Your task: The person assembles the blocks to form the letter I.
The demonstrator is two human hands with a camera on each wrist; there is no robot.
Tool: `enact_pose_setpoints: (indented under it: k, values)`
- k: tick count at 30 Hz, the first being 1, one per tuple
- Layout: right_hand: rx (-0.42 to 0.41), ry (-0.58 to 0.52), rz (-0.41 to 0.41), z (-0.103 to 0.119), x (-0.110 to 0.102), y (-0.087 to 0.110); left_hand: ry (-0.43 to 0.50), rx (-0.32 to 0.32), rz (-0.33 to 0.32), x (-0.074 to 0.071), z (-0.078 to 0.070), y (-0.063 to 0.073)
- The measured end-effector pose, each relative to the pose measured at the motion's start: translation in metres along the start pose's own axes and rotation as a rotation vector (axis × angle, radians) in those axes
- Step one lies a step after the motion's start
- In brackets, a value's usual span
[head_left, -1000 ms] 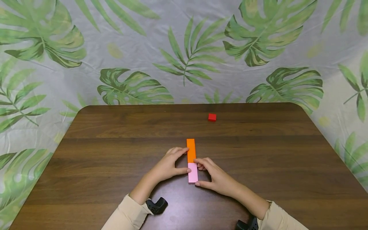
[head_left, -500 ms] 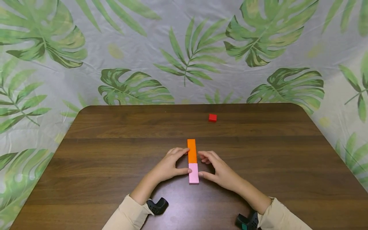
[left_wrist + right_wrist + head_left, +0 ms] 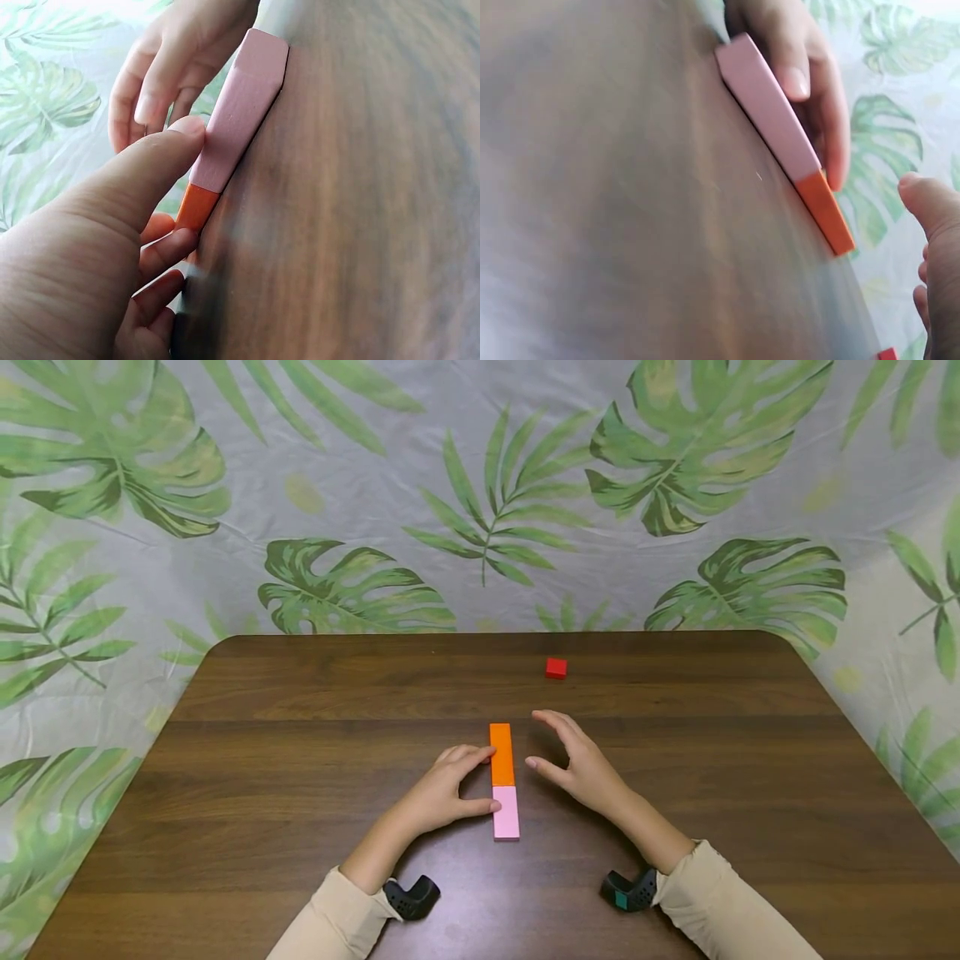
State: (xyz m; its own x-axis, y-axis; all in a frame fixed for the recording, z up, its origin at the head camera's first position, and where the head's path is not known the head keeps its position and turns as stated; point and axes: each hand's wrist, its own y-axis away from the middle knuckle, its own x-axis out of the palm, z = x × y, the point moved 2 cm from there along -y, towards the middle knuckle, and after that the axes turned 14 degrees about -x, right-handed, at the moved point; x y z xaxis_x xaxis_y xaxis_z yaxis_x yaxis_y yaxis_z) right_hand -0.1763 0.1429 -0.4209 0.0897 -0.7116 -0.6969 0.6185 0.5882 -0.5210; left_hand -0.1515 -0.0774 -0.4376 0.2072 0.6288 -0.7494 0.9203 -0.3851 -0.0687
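An orange block [image 3: 504,760] and a pink block [image 3: 507,820] lie end to end on the table, forming one straight strip. My left hand [image 3: 438,793] rests along the strip's left side: the thumb touches the pink block [image 3: 238,124], and the fingertips reach the orange block [image 3: 199,204]. Both fingers and thumb stay on that one side. My right hand [image 3: 585,768] hovers to the right of the strip, thumb and fingers spread with nothing between them. Beyond its fingertips, a small red block [image 3: 556,668] sits by itself.
The brown wooden table [image 3: 300,693] ends in a far edge just behind the red block. A grey cloth [image 3: 510,468] with green leaves hangs behind it. Black wrist devices [image 3: 411,898] sit at both sleeve cuffs.
My right hand has left the right side of the strip and moved away from me and rightward, its fingers spreading. My left hand has stayed in place against the blocks.
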Motion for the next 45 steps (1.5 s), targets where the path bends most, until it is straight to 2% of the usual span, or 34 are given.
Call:
enact_pose_setpoints:
  k: [7,18,29,37,45]
  values:
    - [-0.003,0.038,-0.074,-0.02,-0.004,-0.011,0.019,-0.03,0.025,-0.001,-0.001,0.0]
    - [0.06,0.065,-0.148,-0.05,-0.01,-0.023,0.019,-0.038,0.034,-0.001,-0.002,0.0]
    - [0.187,0.046,-0.143,-0.075,-0.015,-0.03,0.026,-0.038,0.035,-0.002,-0.003,0.001]
    - [0.236,0.037,-0.157,-0.094,-0.018,-0.035,0.023,-0.042,0.038,-0.002,-0.003,0.0]
    - [0.293,0.037,-0.105,-0.103,-0.017,-0.037,0.018,-0.048,0.045,-0.003,-0.003,0.001]
